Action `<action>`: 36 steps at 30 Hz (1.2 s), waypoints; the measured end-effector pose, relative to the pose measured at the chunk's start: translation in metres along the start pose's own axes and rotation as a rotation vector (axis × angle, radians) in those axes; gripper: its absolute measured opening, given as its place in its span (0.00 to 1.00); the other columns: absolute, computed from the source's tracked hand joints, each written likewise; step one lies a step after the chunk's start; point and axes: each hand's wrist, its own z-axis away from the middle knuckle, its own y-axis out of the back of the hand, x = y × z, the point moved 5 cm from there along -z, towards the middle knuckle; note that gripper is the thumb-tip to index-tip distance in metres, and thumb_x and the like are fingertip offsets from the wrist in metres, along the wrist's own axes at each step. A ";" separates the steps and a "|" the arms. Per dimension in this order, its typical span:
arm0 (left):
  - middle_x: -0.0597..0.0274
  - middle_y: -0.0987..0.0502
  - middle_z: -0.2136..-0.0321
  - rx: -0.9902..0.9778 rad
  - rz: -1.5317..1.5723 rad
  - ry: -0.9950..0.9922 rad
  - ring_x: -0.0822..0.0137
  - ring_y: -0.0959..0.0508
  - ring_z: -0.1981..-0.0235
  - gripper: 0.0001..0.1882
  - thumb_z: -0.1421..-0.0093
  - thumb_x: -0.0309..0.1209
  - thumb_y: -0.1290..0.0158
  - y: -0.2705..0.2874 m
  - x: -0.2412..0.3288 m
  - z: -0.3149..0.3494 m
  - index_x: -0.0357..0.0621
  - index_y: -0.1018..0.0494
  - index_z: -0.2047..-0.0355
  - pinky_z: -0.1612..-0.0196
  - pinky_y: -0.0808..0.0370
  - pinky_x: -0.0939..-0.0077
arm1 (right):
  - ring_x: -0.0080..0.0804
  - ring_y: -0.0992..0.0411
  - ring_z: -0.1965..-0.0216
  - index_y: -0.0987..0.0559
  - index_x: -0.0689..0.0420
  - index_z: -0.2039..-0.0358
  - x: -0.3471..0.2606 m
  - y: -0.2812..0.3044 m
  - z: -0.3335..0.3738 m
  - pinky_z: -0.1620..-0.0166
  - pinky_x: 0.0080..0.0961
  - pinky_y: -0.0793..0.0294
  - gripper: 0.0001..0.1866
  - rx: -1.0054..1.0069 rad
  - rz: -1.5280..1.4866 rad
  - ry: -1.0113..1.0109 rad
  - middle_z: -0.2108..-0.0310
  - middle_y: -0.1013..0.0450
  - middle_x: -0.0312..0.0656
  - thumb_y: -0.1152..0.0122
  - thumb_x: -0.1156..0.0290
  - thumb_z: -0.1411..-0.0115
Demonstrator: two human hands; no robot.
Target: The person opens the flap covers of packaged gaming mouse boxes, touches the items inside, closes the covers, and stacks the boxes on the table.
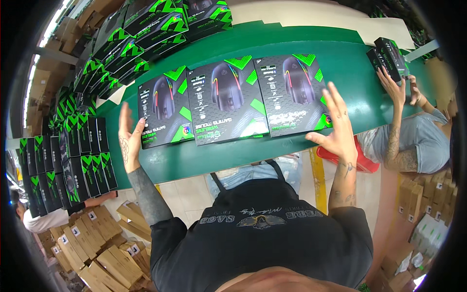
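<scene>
Three black-and-green gaming mouse boxes lie face up in a row on the green table: a left box (163,104), a middle box (225,100) and a right box (292,95). Each shows a dark mouse picture on its front. Beside the left box's outer edge is my left hand (129,134), open, its thumb close to the box's side. At the other end of the row my right hand (338,129) is open with fingers spread, beside the right box's lower right corner. Neither hand holds anything.
Stacks of similar boxes (141,36) stand at the back left, with more piled boxes (65,163) at the left. On the right a co-worker's hands (394,85) touch upright boxes (386,58). Brown cartons (92,238) fill the floor at lower left.
</scene>
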 end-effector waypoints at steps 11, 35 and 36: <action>0.45 0.42 0.40 -0.461 -0.615 -0.736 0.51 0.43 0.38 0.49 0.57 0.59 0.41 -0.117 0.130 0.052 0.40 0.41 0.41 0.38 0.45 0.59 | 0.34 0.31 0.79 0.25 0.63 0.67 0.038 0.024 0.003 0.73 0.26 0.32 0.12 0.361 0.103 -0.082 0.72 0.25 0.46 0.50 0.67 0.38; 0.45 0.38 0.42 -0.284 -0.248 -0.796 0.47 0.37 0.42 0.51 0.60 0.41 0.33 -0.074 0.165 0.047 0.37 0.46 0.39 0.42 0.38 0.58 | 0.46 0.34 0.89 0.30 0.62 0.75 -0.063 -0.015 -0.030 0.85 0.37 0.37 0.08 0.112 0.148 0.080 0.89 0.35 0.44 0.41 0.73 0.45; 0.48 0.42 0.40 -0.332 -0.479 -0.732 0.46 0.43 0.38 0.52 0.62 0.45 0.33 -0.066 0.148 0.036 0.39 0.44 0.39 0.38 0.44 0.56 | 0.46 0.35 0.90 0.33 0.60 0.80 -0.054 -0.011 -0.033 0.86 0.37 0.40 0.11 0.121 -0.045 -0.050 0.89 0.35 0.44 0.41 0.75 0.45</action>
